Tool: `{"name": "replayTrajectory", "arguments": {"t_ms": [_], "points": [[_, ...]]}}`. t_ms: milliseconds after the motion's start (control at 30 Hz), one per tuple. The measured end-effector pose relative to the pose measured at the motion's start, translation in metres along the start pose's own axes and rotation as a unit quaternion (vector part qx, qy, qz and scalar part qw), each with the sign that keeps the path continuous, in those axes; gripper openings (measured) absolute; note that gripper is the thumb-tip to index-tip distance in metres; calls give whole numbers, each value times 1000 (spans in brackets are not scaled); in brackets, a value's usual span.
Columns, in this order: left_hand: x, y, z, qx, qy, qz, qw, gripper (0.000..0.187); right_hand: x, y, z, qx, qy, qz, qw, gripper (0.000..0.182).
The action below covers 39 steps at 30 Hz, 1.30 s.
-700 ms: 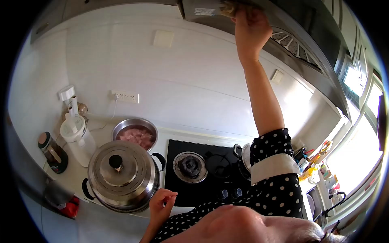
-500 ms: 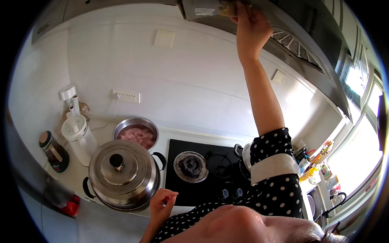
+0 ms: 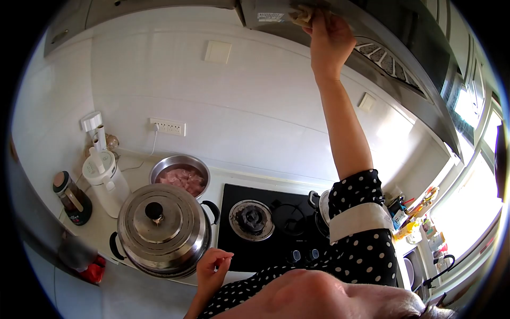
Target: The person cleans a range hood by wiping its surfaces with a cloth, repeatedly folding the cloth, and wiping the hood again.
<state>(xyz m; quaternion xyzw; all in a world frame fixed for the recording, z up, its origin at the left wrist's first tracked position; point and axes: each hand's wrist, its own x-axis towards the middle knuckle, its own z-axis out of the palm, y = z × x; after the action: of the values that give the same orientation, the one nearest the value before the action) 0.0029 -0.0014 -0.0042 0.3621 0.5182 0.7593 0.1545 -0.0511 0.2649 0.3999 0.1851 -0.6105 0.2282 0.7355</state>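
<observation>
My right hand (image 3: 332,43) is raised high and grips a crumpled yellowish-brown cloth (image 3: 303,16), pressed to the side of the dark range hood (image 3: 366,26). A white printed label (image 3: 270,16) is just left of the cloth. Low at the front, my left hand (image 3: 214,266) is closed with its fingers curled in and nothing seen in them. It is beside a large lidded steel pot (image 3: 175,212) with black handles, at the left edge of the black gas hob (image 3: 255,255).
Behind the pot, a steel bowl (image 3: 204,164) holds raw pinkish meat. A white appliance (image 3: 111,183) and a dark glass jug (image 3: 74,199) stand left. Another pot (image 3: 323,204) is on the hob's right side, partly hidden by my sleeve. Bottles (image 3: 406,229) crowd the windowsill side.
The cloth has shifted slightly and looks more bunched under my right fingers. The view has moved a little; my left hand stays put.
</observation>
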Motion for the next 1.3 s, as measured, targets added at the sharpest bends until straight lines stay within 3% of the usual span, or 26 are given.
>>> {"name": "replayTrajectory", "arguments": {"t_ms": [267, 367, 567, 767, 1300], "points": [[0, -2, -2, -3, 1, 0, 1000, 11, -2, -9, 6, 73, 2, 11, 997, 20], [2, 3, -1, 5, -16, 20, 1000, 12, -3, 0, 4, 29, 8, 71, 997, 21], [-2, -4, -4, 3, 2, 16, 1000, 11, -1, -2, 2, 107, -2, 59, 993, 20], [-4, 2, -5, 13, -7, 18, 1000, 11, -3, -14, 3, -20, 0, 52, 998, 21], [-9, 7, -7, 4, 4, 6, 1000, 12, -4, -12, 4, -6, 3, 59, 998, 22]]}}
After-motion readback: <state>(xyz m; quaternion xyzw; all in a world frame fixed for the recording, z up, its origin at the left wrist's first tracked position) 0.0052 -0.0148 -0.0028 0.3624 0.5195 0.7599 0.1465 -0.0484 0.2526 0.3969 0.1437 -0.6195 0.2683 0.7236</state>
